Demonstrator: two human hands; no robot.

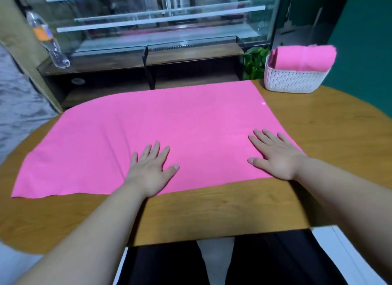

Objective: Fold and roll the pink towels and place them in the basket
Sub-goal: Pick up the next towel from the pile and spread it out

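A pink towel (135, 128) lies spread flat across the wooden table (318, 125), its far edge reaching the table's back rim. My left hand (151, 170) rests palm down on the towel near its front edge, fingers straight and spread. My right hand (275, 155) lies flat on the towel's front right corner, fingers also straight. A white perforated basket (292, 81) stands at the table's back right. Inside it sits a rolled pink towel (305, 56), sticking up above the rim.
Behind the table stands a glass display case (159, 19) on a dark wooden shelf unit. A plastic water bottle (47, 38) leans at the left on that unit. A green plant (254, 62) sits left of the basket. My legs show below the table's front edge.
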